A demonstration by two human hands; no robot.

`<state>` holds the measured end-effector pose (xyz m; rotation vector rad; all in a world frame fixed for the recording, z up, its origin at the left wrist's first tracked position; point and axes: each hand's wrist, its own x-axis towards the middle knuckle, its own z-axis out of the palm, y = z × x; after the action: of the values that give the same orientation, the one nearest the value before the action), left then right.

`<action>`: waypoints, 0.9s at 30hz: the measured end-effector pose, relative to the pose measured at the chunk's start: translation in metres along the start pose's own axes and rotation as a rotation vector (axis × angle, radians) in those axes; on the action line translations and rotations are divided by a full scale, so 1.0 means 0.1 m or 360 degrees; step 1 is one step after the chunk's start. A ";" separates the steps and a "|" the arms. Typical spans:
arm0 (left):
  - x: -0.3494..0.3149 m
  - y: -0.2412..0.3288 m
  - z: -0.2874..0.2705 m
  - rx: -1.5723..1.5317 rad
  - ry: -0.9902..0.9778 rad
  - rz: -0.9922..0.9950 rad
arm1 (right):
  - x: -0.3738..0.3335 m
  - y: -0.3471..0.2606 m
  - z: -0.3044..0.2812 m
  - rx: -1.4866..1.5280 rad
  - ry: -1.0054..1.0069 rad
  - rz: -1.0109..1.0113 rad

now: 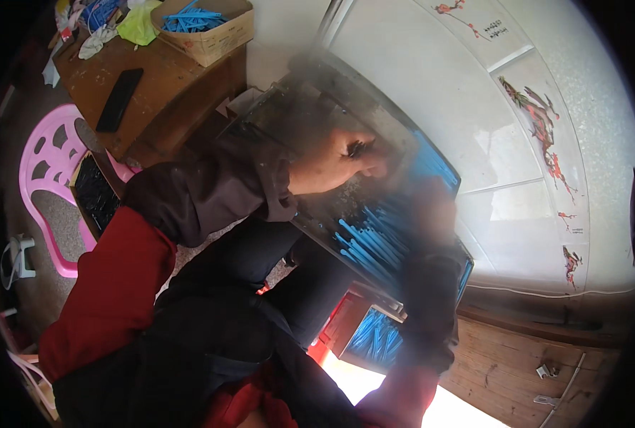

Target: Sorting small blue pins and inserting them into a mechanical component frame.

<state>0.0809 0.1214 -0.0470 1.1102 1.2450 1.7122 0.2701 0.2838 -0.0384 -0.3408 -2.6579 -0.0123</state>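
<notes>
My left hand (328, 162) is over the middle of a dark metal-edged worktop, its fingers curled round a small black piece (358, 148) whose kind I cannot make out. My right hand (435, 207) is smeared by motion above the right part of the worktop, so its fingers and anything in them do not show. Below and left of it lies a loose bundle of thin blue sticks (367, 239). More blue sticks (430, 162) lie along the worktop's far right edge. The worktop (260, 118) has a hazy, blurred patch at its far left.
A cardboard box (214, 44) of blue sticks and a black flat object (120, 100) lie on a brown table (78, 60). A pink chair (43, 146) bears a box of black pieces (95, 194). Another box of blue sticks (374, 339) stands below the worktop. White tiles (417, 68) rise behind it.
</notes>
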 end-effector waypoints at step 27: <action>0.01 -0.03 -0.07 0.0134 0.0019 0.0254 | 0.37 -0.54 -0.48 0.0909 -0.0017 0.0289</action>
<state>0.0744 0.1204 -0.0506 1.2808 1.2748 1.8002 0.2458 0.2370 0.0240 -0.3821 -2.4895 0.7860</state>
